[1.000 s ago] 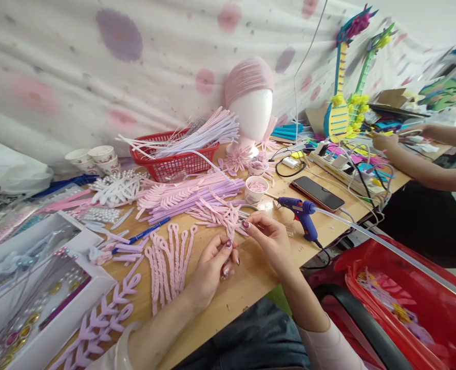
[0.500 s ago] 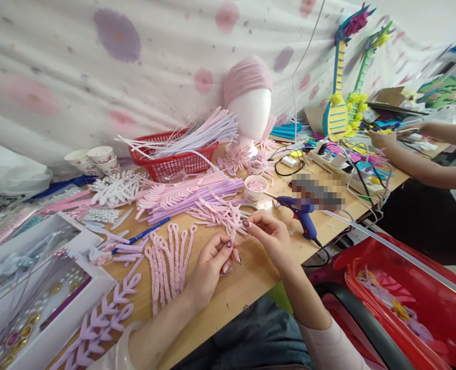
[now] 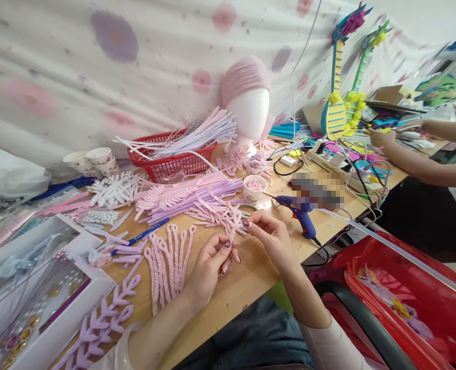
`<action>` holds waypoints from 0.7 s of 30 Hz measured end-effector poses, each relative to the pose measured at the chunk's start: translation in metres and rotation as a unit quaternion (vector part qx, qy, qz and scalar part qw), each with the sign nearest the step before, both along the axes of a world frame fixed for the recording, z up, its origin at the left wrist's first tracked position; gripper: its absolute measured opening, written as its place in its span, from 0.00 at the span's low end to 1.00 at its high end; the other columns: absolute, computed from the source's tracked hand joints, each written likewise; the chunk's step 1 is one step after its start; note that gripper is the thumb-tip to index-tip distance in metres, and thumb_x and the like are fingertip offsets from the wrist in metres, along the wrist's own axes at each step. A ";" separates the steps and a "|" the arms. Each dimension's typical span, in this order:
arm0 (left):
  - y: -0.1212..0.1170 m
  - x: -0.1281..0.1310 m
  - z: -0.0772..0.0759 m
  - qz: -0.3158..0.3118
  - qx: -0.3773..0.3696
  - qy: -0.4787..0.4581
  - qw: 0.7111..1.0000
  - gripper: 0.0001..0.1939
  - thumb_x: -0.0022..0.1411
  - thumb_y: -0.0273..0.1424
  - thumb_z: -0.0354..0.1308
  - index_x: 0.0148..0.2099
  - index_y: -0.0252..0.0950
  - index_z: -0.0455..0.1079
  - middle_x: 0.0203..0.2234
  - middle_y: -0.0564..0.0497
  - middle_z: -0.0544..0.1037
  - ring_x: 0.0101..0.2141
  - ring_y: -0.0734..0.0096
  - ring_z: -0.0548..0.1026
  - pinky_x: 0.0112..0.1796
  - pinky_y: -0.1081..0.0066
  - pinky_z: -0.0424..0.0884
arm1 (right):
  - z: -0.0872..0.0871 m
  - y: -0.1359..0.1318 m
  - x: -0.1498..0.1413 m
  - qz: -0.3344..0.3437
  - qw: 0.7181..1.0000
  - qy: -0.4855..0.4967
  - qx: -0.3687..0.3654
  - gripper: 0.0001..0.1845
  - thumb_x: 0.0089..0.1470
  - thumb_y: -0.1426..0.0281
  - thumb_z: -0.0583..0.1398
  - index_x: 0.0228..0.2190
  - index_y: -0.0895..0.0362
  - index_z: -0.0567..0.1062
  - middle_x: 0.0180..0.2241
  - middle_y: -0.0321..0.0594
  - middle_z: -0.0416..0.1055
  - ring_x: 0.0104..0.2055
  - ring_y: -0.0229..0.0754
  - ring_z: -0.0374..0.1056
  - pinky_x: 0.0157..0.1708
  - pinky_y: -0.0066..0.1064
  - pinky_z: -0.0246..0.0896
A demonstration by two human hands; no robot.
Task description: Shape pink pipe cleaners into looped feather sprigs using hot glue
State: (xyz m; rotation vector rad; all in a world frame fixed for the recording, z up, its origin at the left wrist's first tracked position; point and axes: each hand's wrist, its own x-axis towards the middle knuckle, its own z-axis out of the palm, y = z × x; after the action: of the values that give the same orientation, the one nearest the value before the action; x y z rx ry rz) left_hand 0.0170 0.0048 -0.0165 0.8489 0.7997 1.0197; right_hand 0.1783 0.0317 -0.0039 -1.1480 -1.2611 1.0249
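Observation:
Between thumb and fingers, my left hand (image 3: 212, 264) pinches a pink pipe cleaner piece (image 3: 234, 223) whose upper end forms loops. My right hand (image 3: 269, 237) is closed at the same piece, its thumb and fingertips at the looped end. Left of my hands lie several twisted pink pipe cleaner stems (image 3: 170, 262) with looped tops. Beyond my fingers is a pile of short pink pipe cleaners (image 3: 203, 213), partly behind the piece I hold. A blue hot glue gun (image 3: 303, 218) lies right of my right hand.
A red basket (image 3: 172, 167) of pipe cleaners stands at the back, beside a white mannequin head (image 3: 253, 110). Paper cups (image 3: 254, 190) hold pink pieces. White boxes (image 3: 93, 280) sit at left, a red bin (image 3: 436, 308) at right. Another person's arms (image 3: 413, 154) reach in near a power strip (image 3: 343, 172).
The view has shifted very slightly. Both my hands keep nearly the same position on the pink pipe cleaner piece.

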 end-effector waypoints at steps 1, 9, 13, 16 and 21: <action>0.000 0.000 0.000 0.000 -0.004 -0.001 1.000 0.10 0.61 0.37 0.58 0.35 0.34 0.67 0.23 0.55 0.72 0.18 0.84 0.57 0.23 0.75 0.51 | 0.000 0.000 0.000 -0.001 1.000 -0.003 0.002 0.10 0.48 0.63 0.65 0.24 0.55 0.73 0.26 0.35 0.67 0.30 0.39 0.63 0.33 0.31 0.58; -0.001 0.000 0.001 0.013 -0.048 -0.022 0.999 0.12 0.57 0.38 0.62 0.34 0.34 0.67 0.21 0.57 0.70 0.17 0.85 0.57 0.22 0.77 0.51 | 0.003 -0.001 -0.004 0.001 1.000 -0.018 0.006 0.14 0.53 0.57 0.62 0.27 0.55 0.74 0.27 0.36 0.70 0.31 0.40 0.66 0.35 0.32 0.61; 0.000 0.000 0.000 0.015 -0.048 -0.022 0.998 0.13 0.56 0.39 0.62 0.34 0.34 0.67 0.21 0.56 0.70 0.17 0.84 0.57 0.22 0.77 0.51 | 0.001 0.000 -0.004 0.001 1.000 0.001 0.019 0.13 0.51 0.58 0.63 0.31 0.54 0.76 0.31 0.38 0.74 0.34 0.41 0.68 0.36 0.32 0.63; 0.001 0.001 0.001 0.017 -0.046 -0.021 0.999 0.14 0.56 0.39 0.63 0.34 0.34 0.67 0.21 0.56 0.70 0.17 0.85 0.57 0.22 0.77 0.52 | 0.001 0.000 -0.004 -0.003 1.000 0.005 0.028 0.12 0.51 0.58 0.63 0.31 0.54 0.76 0.32 0.38 0.74 0.34 0.41 0.68 0.35 0.32 0.63; 0.000 0.001 0.005 0.038 -0.057 -0.023 0.997 0.16 0.55 0.42 0.63 0.37 0.36 0.65 0.20 0.59 0.68 0.16 0.85 0.55 0.20 0.78 0.49 | -0.002 -0.012 0.009 -0.103 0.992 -0.046 0.054 0.13 0.54 0.58 0.62 0.28 0.55 0.73 0.25 0.35 0.67 0.28 0.39 0.62 0.31 0.31 0.58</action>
State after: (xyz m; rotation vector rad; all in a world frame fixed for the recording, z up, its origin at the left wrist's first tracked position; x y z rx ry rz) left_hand 0.0176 0.0047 -0.0118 0.6993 0.8476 1.0471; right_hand 0.1876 0.0198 -0.0058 -1.2249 -1.2250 0.7497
